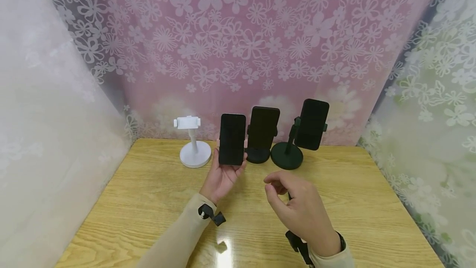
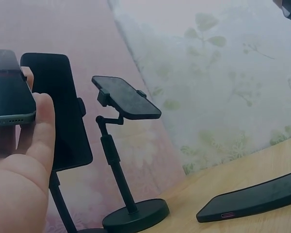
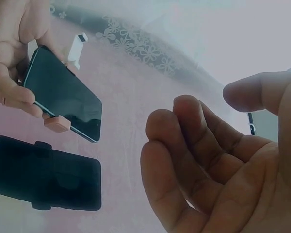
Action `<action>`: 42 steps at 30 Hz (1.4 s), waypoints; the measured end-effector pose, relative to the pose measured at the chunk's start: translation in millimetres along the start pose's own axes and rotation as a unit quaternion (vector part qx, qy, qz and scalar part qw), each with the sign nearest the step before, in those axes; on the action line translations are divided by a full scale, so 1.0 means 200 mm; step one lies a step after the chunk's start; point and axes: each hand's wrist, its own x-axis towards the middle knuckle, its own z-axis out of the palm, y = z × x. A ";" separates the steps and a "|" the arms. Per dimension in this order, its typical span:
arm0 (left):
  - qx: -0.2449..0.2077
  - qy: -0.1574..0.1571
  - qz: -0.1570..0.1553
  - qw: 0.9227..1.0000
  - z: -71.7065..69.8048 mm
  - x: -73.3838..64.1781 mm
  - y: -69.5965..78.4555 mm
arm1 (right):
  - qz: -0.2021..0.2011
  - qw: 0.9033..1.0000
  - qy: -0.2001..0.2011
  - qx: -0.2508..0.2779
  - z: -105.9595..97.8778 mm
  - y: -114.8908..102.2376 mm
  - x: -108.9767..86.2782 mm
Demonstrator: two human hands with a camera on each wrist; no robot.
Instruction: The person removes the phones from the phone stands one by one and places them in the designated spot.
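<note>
My left hand (image 1: 222, 180) grips the lower end of a black phone (image 1: 232, 139), thumb and fingers along its two sides. That phone sits upright in the pink clamp (image 3: 57, 123) of a stand, most of which is hidden behind phone and hand. Over the table to the right, my right hand (image 1: 303, 204) hovers with fingers loosely curled and nothing between them. Beneath it a dark phone (image 2: 252, 196) lies flat on the table, seen whole only in the left wrist view; the hand covers nearly all of it in the head view.
A white phone stand (image 1: 195, 155) with a bare clamp is left of the left hand. Just right of the held phone, a black stand (image 1: 258, 156) carries a phone (image 1: 264, 127). Further right another dark stand (image 1: 287, 156) holds a tilted phone (image 1: 313, 124). Floral curtains (image 1: 253, 53) border the wooden table.
</note>
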 end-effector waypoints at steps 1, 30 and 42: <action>-0.001 -0.002 0.001 1.000 0.00 -0.01 0.00 | 0.000 1.000 -0.001 0.001 0.00 0.00 0.00; 0.615 0.069 0.076 0.782 0.16 -0.09 0.21 | 0.002 1.000 -0.020 -0.013 0.03 0.01 0.00; 0.616 -0.006 0.048 0.786 0.24 -0.17 0.14 | -0.006 0.999 -0.036 0.013 0.05 0.01 -0.01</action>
